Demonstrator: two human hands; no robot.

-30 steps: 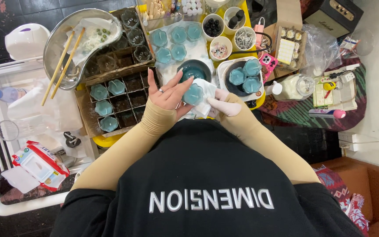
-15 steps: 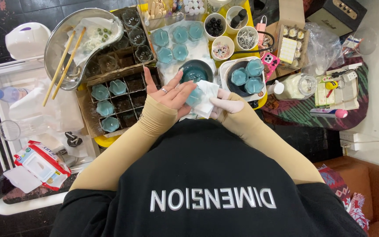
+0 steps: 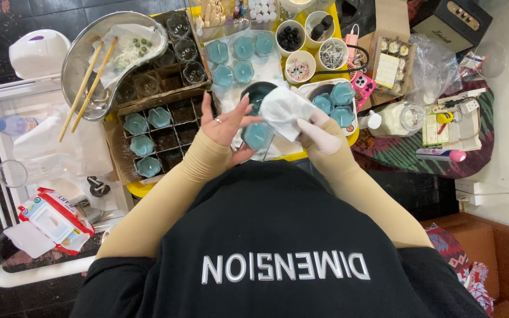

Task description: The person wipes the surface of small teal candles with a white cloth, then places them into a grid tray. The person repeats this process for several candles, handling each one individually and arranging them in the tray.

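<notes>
My left hand (image 3: 226, 125) cradles a small glass candle jar (image 3: 258, 136) filled with teal wax, fingers spread around its side. My right hand (image 3: 320, 136), in a pale glove, presses a white tissue (image 3: 284, 111) against the jar's far side and rim. Both hands are held just above my chest, in front of a dark round bowl (image 3: 259, 91). More teal candle jars (image 3: 234, 60) stand on white paper beyond it.
A divided cardboard box (image 3: 166, 121) at left holds several teal jars and empty glasses. A metal basin (image 3: 83, 59) carries chopsticks. A white tray (image 3: 332, 99) at right holds three teal jars. Small bowls (image 3: 301, 65), a lidded jar (image 3: 399, 118) and a wet-wipes pack (image 3: 54, 221) lie around.
The left hand has turned the jar slightly while the right hand shifted the tissue over it. The view is otherwise the same.
</notes>
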